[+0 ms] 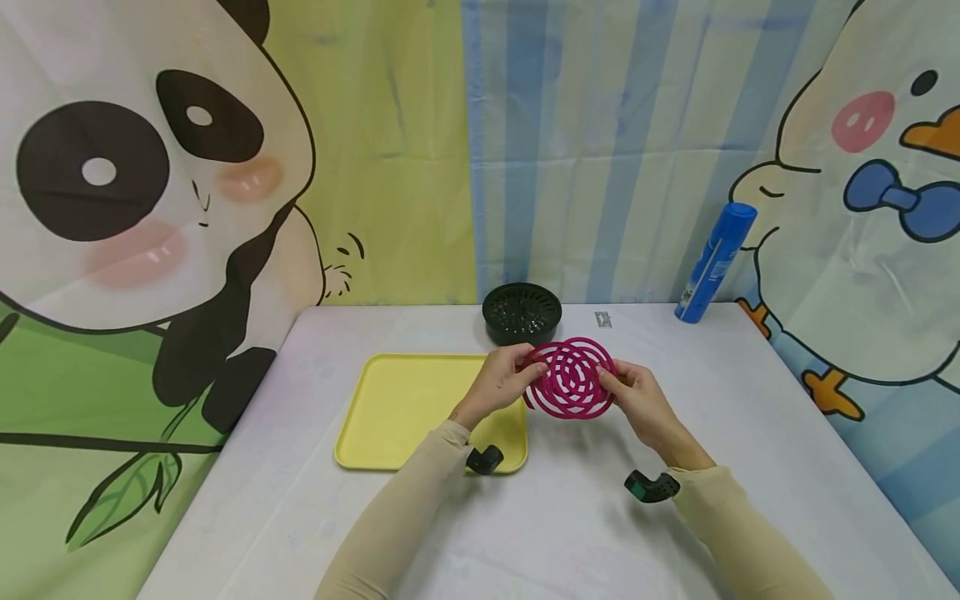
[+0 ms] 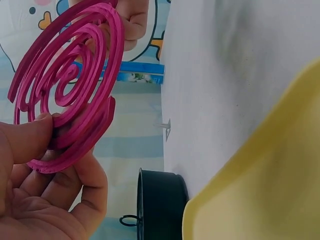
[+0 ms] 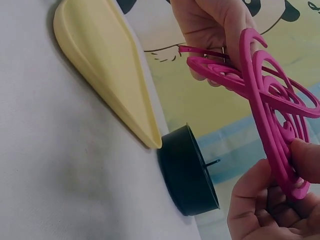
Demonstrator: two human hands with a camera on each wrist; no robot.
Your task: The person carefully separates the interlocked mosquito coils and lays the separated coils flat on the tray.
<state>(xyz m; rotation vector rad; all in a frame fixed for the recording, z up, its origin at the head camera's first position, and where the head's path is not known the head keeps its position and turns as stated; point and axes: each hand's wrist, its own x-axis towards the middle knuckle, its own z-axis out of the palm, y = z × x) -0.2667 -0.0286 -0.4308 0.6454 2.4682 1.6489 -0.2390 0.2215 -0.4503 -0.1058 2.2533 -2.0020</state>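
A pair of pink mosquito coils [image 1: 573, 379], nested in one another, is held up over the table between both hands. My left hand [image 1: 497, 385] pinches the left edge, thumb on the near face and fingers behind. The opposite edge is pinched by my right hand [image 1: 647, 404] between thumb and fingers. In the right wrist view the coils [image 3: 260, 95] tilt apart at an angle while their rings still cross. Seen from the left wrist, the spiral [image 2: 70, 85] stands nearly on edge, with part of the right hand [image 2: 135, 22] behind its top.
Below and behind the left forearm lies a yellow tray [image 1: 360, 408]. A round black tin holder [image 1: 522, 312] with a slotted top stands at the table's back edge, behind the coils. At the back right stands a blue spray can [image 1: 716, 262], leaning against the printed curtain [image 1: 570, 150].
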